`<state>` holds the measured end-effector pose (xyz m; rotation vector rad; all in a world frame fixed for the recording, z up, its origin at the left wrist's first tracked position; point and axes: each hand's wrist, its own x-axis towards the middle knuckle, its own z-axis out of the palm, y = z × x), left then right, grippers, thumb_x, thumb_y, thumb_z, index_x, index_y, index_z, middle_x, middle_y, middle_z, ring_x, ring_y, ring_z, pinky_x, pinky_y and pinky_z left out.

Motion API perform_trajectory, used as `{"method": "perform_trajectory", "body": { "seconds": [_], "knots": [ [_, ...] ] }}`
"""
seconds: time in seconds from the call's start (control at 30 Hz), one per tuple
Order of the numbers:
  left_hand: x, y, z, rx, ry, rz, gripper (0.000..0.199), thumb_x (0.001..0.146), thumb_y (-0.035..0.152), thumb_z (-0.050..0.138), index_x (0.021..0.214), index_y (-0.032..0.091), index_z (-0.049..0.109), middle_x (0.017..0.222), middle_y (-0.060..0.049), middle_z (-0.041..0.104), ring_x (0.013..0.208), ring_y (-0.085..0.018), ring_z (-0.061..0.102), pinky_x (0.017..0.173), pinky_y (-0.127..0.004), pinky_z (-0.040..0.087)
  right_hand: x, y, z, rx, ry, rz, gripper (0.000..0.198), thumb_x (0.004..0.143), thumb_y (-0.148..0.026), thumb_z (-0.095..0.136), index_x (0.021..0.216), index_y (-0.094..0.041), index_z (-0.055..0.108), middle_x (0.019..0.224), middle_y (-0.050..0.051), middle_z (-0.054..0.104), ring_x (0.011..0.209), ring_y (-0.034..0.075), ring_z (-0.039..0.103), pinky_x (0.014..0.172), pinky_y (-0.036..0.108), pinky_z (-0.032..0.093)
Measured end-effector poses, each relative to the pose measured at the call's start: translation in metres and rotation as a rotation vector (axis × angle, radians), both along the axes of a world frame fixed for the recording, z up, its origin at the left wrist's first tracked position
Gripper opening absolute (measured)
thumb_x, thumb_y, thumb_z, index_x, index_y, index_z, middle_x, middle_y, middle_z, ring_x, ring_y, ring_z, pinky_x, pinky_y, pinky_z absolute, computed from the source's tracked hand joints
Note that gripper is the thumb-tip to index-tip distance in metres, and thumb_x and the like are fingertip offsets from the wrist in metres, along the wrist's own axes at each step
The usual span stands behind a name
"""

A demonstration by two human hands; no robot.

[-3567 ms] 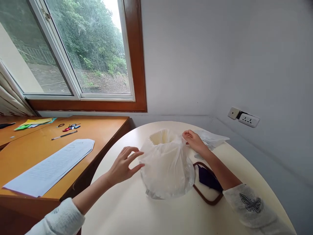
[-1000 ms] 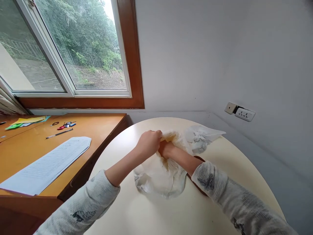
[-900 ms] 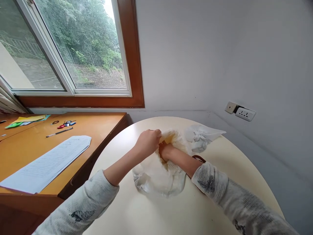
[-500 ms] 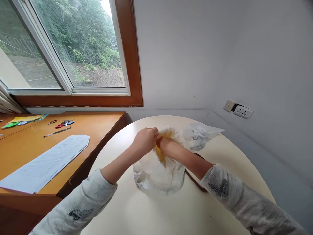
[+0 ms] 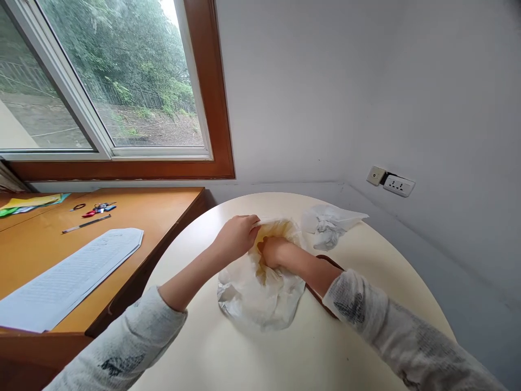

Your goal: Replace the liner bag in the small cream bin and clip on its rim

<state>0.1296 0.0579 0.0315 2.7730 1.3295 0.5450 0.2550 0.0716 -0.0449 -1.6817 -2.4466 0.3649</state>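
Your left hand (image 5: 240, 234) now pinches the rim of the white bag (image 5: 260, 307), where 3.6 seconds ago it was spread open beside the bag's wall. Your right hand (image 5: 274, 252), then at the rim's far side, now reaches down into the bag's mouth; its fingertips are hidden in there, so you cannot tell whether they grasp anything. The bag, which stood tall and puffed, has slumped below your hands, its mouth wider and showing a yellowish inside.

The bag rests on the round table (image 5: 260, 361) between your forearms. Just beyond your right hand lies a crumpled clear bag (image 5: 329, 234). Under your right forearm is a brown frame (image 5: 321, 302), mostly covered by that arm; the dark cloth seen within it earlier is out of sight.

Well to the left of your left hand, the desk (image 5: 166, 214) bears a stack of papers (image 5: 73, 282), a pen (image 5: 86, 224) and a small bunch of keys (image 5: 99, 209). Nothing stands between your hands and the bag.
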Motion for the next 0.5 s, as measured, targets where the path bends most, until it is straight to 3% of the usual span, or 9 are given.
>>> {"method": "perform_trajectory", "body": {
  "seconds": [0.1,0.23,0.37,0.5],
  "knots": [
    [-0.002,0.001,0.000,-0.014,-0.015,-0.008,0.024,0.084,0.025,0.038,0.070,0.019,0.056,0.064,-0.004,0.061,0.059,-0.018,0.054,0.051,-0.025,0.032,-0.012,-0.011,0.015,-0.033,-0.217,0.046,0.026,0.063,-0.011,0.064,0.088,-0.017,0.067,0.097,0.014,0.067,0.089,0.032,0.061,0.078,0.042,0.049],
    [-0.001,0.001,0.001,-0.021,0.022,0.009,0.023,0.084,0.027,0.040,0.067,0.019,0.054,0.060,-0.004,0.059,0.056,-0.017,0.053,0.048,-0.025,0.029,-0.022,-0.021,0.017,-0.049,-0.340,0.023,0.064,0.059,-0.013,0.066,0.121,-0.019,0.051,0.137,0.016,0.039,0.125,0.041,0.032,0.095,0.061,0.032],
    [0.001,0.000,0.001,0.010,0.066,0.013,0.024,0.084,0.025,0.039,0.064,0.019,0.052,0.057,-0.005,0.056,0.055,-0.018,0.053,0.048,-0.025,0.027,-0.019,-0.019,0.005,-0.095,-0.381,-0.012,0.084,0.059,-0.017,0.067,0.135,-0.020,0.033,0.144,0.014,0.028,0.131,0.041,0.017,0.097,0.068,0.020],
    [0.001,0.001,0.000,0.006,0.049,0.019,0.022,0.083,0.025,0.039,0.067,0.019,0.053,0.061,-0.005,0.059,0.057,-0.019,0.053,0.049,-0.026,0.029,-0.015,-0.018,0.007,-0.065,-0.363,-0.003,0.081,0.062,-0.015,0.066,0.136,-0.018,0.032,0.145,0.014,0.027,0.131,0.039,0.018,0.100,0.064,0.021]
  ]
}}
